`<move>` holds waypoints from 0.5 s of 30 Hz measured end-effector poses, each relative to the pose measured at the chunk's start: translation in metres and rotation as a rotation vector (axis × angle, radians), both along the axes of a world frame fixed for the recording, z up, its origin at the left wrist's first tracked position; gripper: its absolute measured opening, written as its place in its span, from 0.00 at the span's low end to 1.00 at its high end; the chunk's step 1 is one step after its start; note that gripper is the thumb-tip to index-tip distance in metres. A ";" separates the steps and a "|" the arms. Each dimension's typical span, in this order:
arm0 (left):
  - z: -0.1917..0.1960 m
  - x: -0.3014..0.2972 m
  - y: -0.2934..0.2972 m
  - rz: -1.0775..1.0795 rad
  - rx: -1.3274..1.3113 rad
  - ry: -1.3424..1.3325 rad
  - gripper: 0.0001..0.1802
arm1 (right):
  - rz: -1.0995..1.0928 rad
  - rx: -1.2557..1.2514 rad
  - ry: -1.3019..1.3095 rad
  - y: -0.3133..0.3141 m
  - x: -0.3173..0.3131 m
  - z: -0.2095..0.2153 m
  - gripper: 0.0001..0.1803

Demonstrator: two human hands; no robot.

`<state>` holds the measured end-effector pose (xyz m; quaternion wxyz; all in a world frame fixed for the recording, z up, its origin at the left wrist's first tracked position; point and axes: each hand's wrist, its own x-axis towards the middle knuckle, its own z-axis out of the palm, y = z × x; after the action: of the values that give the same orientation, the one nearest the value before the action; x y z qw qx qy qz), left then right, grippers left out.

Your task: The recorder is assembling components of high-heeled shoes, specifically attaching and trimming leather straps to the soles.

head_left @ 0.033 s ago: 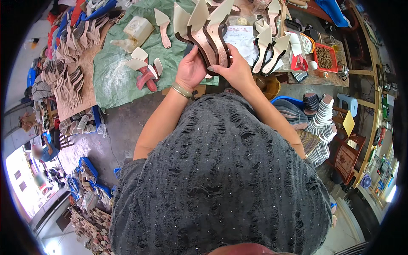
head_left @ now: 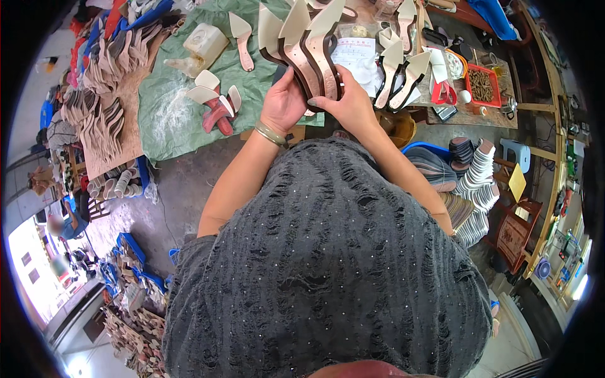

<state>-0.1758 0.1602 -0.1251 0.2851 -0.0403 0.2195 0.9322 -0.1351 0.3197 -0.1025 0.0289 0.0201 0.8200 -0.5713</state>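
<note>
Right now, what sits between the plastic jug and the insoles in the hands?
One loose pink-and-white insole on the green sheet, between jug and held insoles; head view.

Grey floor (head_left: 189, 176), pale-blue stool (head_left: 517, 150), bright opening (head_left: 28, 261) at left

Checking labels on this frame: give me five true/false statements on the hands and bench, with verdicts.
1. The left hand and right hand both hold insoles. True.
2. The bangle is on the right wrist. False: the bangle is on the left wrist.
3. The jug is on the green cloth. True.
4. The red tray is left of the hands. False: the red tray is to their right.
5. The paper is right of the held insoles. True.
</note>
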 end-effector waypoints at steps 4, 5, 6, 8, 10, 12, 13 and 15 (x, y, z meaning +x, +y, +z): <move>-0.008 0.000 -0.002 -0.017 -0.003 -0.014 0.24 | 0.011 0.046 0.002 -0.004 -0.001 -0.006 0.45; -0.009 0.000 -0.001 -0.019 -0.003 -0.017 0.24 | 0.025 0.095 0.022 -0.005 -0.001 -0.008 0.45; -0.011 0.000 0.000 -0.001 -0.060 0.016 0.24 | 0.038 0.145 0.043 -0.007 -0.001 -0.009 0.45; -0.014 0.000 0.001 0.013 -0.112 0.049 0.24 | 0.037 0.149 0.008 -0.008 -0.002 -0.004 0.44; -0.020 0.000 0.001 0.069 -0.113 0.066 0.23 | 0.030 0.159 -0.026 -0.012 -0.001 -0.002 0.43; -0.018 -0.001 -0.001 0.035 -0.111 0.095 0.23 | 0.015 0.119 -0.023 -0.012 0.000 -0.003 0.41; -0.020 -0.003 -0.002 0.039 -0.094 0.071 0.23 | -0.001 0.117 0.010 -0.011 0.000 0.001 0.39; -0.020 -0.005 -0.007 0.036 -0.074 0.034 0.23 | -0.009 0.054 0.018 -0.012 -0.001 0.003 0.38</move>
<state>-0.1805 0.1533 -0.1453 0.2626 -0.0390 0.2580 0.9289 -0.1359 0.3076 -0.0993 0.0184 0.0192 0.8353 -0.5492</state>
